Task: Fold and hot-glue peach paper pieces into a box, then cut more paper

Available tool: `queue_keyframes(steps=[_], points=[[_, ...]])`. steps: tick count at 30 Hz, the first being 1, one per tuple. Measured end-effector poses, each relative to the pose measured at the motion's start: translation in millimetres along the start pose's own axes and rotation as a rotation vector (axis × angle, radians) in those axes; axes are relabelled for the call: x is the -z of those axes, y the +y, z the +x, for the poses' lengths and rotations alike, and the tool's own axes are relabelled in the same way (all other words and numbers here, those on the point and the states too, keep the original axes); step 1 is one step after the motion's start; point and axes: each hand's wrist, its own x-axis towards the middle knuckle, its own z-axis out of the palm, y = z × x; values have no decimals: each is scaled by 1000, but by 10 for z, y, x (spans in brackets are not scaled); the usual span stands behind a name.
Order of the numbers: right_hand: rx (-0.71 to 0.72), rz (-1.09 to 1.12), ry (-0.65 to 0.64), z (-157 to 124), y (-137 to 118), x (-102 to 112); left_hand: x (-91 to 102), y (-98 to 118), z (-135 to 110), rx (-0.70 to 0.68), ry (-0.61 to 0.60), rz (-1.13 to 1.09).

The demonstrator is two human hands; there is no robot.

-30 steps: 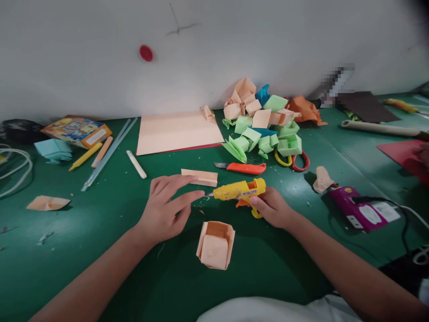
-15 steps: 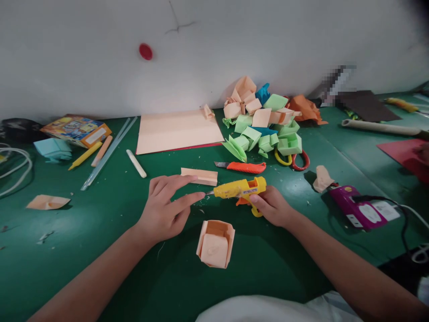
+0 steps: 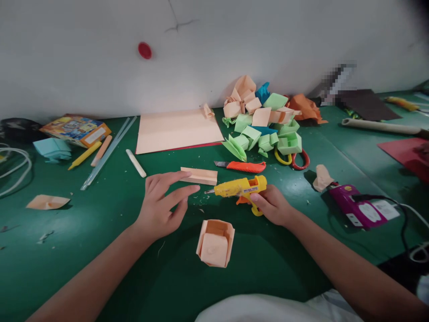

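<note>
My right hand (image 3: 274,205) grips a yellow glue gun (image 3: 236,188) by its handle, the metal nozzle pointing left. My left hand (image 3: 164,203) holds nothing; its fingers are spread, and the fingertips are just left of the nozzle without touching it. Behind the left fingertips lies a folded peach paper strip (image 3: 201,176), partly covered by the index finger. Closer to me stands a small peach paper box (image 3: 215,243), its hollow side facing up. A utility knife (image 3: 244,167) with an orange handle rests beyond the glue gun.
Crumpled and folded paper pieces (image 3: 264,120) pile up by the wall, with scissors (image 3: 296,158) beside them. A peach sheet (image 3: 177,129) lies at the back. Clear glue sticks (image 3: 110,152) and crayons lie left. A purple power box (image 3: 363,208) with cables sits right.
My left hand has drawn back slightly to the left, so a gap now shows between its fingertip and the nozzle. The glue gun has hardly moved.
</note>
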Motion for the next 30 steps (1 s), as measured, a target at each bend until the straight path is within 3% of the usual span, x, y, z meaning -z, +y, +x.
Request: queue_keyframes(steps=[4,9,12,15,23,30], points=[[-29,14,0,-9,25,2,-33,-64,-18,86,-47,11],[-102,33,-18,-141,-55,117,-119,-137,-71,149,-342,57],[-186,25,-24,-305,-105,268,-158,-138,-78,140,-443,77],[-306,-82,-32,-464,-87,440,-175,-135,-74,120,-472,94],[-361,-800,-47,-556,82,716,-206,-188,-39,128,-555,118],[-380,-907,-18,-534,65,773,-260,-263,67,158,-539,95]])
